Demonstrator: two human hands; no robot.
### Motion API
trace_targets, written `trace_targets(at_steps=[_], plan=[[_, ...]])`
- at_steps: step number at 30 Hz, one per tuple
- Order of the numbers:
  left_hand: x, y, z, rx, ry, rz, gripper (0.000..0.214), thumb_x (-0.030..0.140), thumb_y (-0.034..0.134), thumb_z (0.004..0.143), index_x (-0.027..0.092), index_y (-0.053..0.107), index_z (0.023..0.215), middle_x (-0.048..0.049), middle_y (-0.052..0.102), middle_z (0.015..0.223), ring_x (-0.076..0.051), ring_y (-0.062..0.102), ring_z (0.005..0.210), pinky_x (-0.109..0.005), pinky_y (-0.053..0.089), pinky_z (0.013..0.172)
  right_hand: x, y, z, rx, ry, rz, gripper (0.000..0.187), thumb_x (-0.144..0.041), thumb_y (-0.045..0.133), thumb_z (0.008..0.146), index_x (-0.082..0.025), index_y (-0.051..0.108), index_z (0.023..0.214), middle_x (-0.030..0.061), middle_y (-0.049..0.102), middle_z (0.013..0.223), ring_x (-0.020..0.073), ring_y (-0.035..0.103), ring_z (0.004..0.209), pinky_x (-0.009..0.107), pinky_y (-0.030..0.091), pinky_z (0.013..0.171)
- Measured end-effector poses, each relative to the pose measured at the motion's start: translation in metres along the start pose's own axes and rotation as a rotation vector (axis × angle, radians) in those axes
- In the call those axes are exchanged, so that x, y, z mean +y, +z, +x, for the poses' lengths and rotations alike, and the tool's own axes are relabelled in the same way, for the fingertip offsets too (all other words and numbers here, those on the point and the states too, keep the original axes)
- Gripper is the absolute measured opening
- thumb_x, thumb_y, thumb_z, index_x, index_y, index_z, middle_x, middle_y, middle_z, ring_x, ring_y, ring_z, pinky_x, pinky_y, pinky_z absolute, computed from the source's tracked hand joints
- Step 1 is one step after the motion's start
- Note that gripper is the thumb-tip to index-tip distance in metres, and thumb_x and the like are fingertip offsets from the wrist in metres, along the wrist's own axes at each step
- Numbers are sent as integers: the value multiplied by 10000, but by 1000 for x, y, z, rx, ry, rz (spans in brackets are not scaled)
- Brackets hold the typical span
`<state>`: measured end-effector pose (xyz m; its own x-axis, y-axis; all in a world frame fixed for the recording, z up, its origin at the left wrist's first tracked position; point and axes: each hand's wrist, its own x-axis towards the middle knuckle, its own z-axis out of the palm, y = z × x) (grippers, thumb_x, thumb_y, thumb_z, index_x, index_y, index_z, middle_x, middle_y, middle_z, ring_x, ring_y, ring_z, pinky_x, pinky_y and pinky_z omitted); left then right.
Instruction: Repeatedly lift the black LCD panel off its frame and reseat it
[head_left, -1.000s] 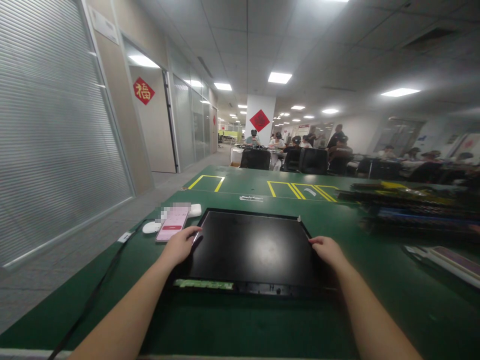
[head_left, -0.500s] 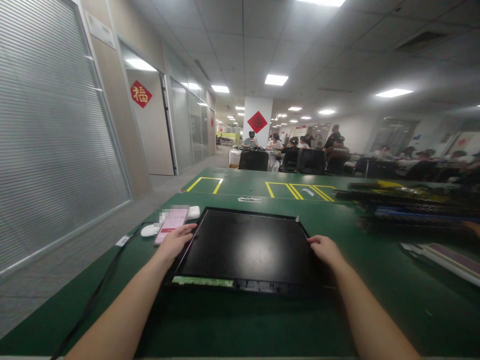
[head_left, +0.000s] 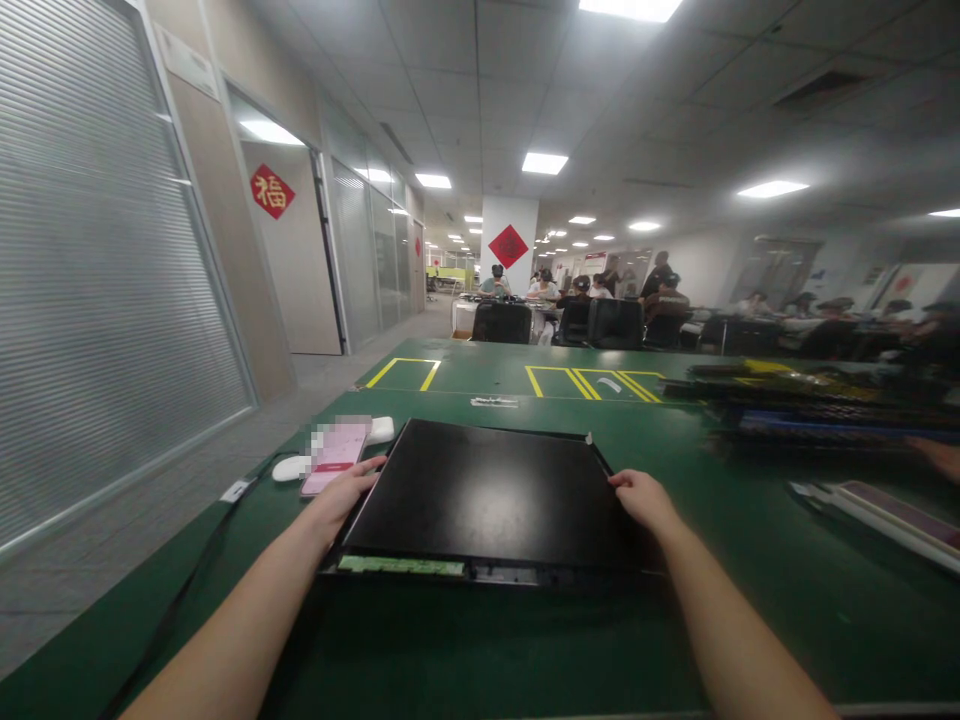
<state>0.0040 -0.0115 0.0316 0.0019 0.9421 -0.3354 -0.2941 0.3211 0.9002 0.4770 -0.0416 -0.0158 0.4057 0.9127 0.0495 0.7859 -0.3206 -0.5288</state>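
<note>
A black LCD panel (head_left: 487,490) lies over a dark frame (head_left: 600,455) on the green table, its far side slightly raised off the frame. Along its near edge runs a green circuit board strip (head_left: 401,566). My left hand (head_left: 346,497) grips the panel's left edge, with some fingertips hidden behind it. At the opposite side, my right hand (head_left: 639,496) pinches the right edge between thumb and curled fingers. Just left of my left hand lies a phone (head_left: 339,455) with a pink screen, beside white objects.
A black cable (head_left: 199,570) runs down the table's left side. Blurred dark strips (head_left: 772,410) are stacked at the right, near another person's hand (head_left: 937,457). A long flat device (head_left: 885,515) lies closer. Yellow tape (head_left: 555,370) marks the far table; people sit beyond.
The panel's far side has risen a little from the frame, with both hands still at its edges. My view has shifted slightly.
</note>
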Motion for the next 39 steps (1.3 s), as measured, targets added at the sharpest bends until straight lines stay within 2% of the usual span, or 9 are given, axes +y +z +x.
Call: trace_targets(at_steps=[9, 14, 20, 24, 28, 32, 39], plan=[[4, 1, -7, -5, -4, -33, 640, -29, 603, 820, 151, 448, 1414, -50, 736, 673, -208, 687, 472, -306, 581, 445, 2, 1, 1, 7, 11, 32, 362, -121, 501, 763, -216, 765, 992, 58, 748, 1049, 219, 676, 975, 288, 470, 811], [4, 2, -8, 15, 20, -7, 589, 12, 641, 827, 152, 510, 1384, -62, 740, 660, -224, 694, 488, -319, 581, 450, 2, 2, 1, 20, 14, 52, 355, -115, 519, 742, -215, 769, 973, 62, 753, 1027, 208, 683, 953, 281, 477, 821], [5, 4, -13, 57, 49, 42, 312, 54, 726, 767, 145, 710, 1065, -71, 749, 665, -232, 714, 538, -308, 586, 499, 1, 0, 1, -3, 24, 28, 361, -131, 504, 768, -214, 766, 1001, 61, 749, 1052, 226, 680, 984, 297, 477, 829], [5, 5, -14, 81, 85, 59, 185, 7, 681, 755, 147, 724, 868, -50, 730, 615, -185, 680, 481, -251, 551, 457, -1, -2, -1, -3, 9, 18, 361, -125, 499, 772, -202, 767, 1001, 72, 745, 1070, 221, 680, 980, 286, 476, 817], [5, 8, -15, 113, 82, 40, 187, -37, 625, 759, 130, 707, 759, -59, 725, 617, -143, 661, 470, -196, 531, 451, -3, -3, -3, -10, 7, -6, 361, -126, 498, 777, -201, 768, 1003, 73, 744, 1079, 223, 679, 982, 285, 473, 819], [4, 7, -14, 129, 104, 80, 142, 0, 671, 761, 131, 710, 801, -67, 733, 635, -158, 680, 512, -214, 551, 490, -3, -4, -3, -8, 9, -13, 351, -140, 504, 783, -205, 770, 1002, 72, 745, 1070, 223, 679, 977, 284, 474, 813], [2, 0, -10, 63, 100, 169, 206, 81, 793, 664, 156, 724, 843, -76, 763, 708, -201, 714, 591, -264, 578, 551, -3, -4, -2, -5, 4, -24, 331, -139, 524, 771, -214, 767, 983, 60, 750, 1030, 214, 674, 953, 279, 465, 792]])
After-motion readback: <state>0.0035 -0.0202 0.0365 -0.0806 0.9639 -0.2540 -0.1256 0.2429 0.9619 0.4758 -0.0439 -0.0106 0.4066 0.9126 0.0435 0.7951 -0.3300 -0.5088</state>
